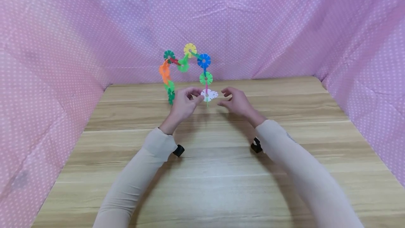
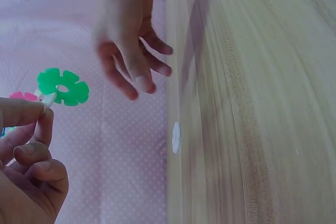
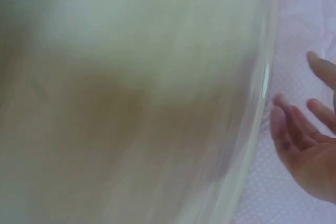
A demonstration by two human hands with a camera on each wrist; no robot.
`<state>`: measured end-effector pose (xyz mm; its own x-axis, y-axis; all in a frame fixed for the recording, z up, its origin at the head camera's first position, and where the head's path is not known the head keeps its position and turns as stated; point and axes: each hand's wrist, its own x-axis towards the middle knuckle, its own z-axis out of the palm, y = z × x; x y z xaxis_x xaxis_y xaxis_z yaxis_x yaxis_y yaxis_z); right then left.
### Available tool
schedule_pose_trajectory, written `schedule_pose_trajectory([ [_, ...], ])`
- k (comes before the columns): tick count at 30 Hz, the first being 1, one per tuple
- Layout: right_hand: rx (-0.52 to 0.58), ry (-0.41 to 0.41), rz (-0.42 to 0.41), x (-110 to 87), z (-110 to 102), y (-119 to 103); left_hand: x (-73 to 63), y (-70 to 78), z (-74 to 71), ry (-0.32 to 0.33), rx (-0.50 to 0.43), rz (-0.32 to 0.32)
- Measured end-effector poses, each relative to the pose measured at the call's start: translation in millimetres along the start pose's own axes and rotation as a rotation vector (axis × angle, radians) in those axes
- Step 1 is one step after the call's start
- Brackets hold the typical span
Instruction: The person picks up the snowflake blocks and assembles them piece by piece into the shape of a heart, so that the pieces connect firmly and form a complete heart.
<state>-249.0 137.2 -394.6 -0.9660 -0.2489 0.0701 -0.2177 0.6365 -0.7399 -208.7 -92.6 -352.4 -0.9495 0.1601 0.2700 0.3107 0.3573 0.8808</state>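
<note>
A chain of notched plastic discs arches above and beyond my left hand (image 1: 184, 104). It has an orange disc (image 1: 164, 71), a yellow disc (image 1: 190, 50) and a blue disc (image 1: 204, 61). Thumb and index finger of that hand pinch a white disc (image 1: 206, 95) at the chain's right end. A green disc (image 2: 63, 86) is joined to this white disc, seen edge-on in the head view. My right hand (image 1: 238, 103) hangs to the right, fingers apart and holding nothing; the right wrist view has it (image 3: 312, 156) at the edge.
A loose white disc (image 2: 176, 137) lies on the wooden table (image 1: 215, 178) near its far edge. Pink dotted cloth (image 1: 253, 27) hangs behind and at both sides. A black wrist device (image 1: 178, 150) sits under the left sleeve, another (image 1: 256, 145) under the right.
</note>
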Motion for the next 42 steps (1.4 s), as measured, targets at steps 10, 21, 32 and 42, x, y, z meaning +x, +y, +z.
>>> schedule_pose_trajectory([
  [10,0.118,-0.07,0.223,34.5,7,5,-0.3,-2.5,3.5,0.004,-0.011,-0.003],
  [21,-0.196,-0.085,0.203,45.7,16,4,-1.6,-1.4,7.3,-0.01,-0.009,0.001],
  [32,-0.199,-0.047,0.269,50.3,18,-1,1.3,-2.9,4.6,0.008,0.001,0.027],
  [42,0.003,-0.05,0.227,31.2,13,2,0.0,-3.4,-1.8,0.035,0.004,0.016],
])
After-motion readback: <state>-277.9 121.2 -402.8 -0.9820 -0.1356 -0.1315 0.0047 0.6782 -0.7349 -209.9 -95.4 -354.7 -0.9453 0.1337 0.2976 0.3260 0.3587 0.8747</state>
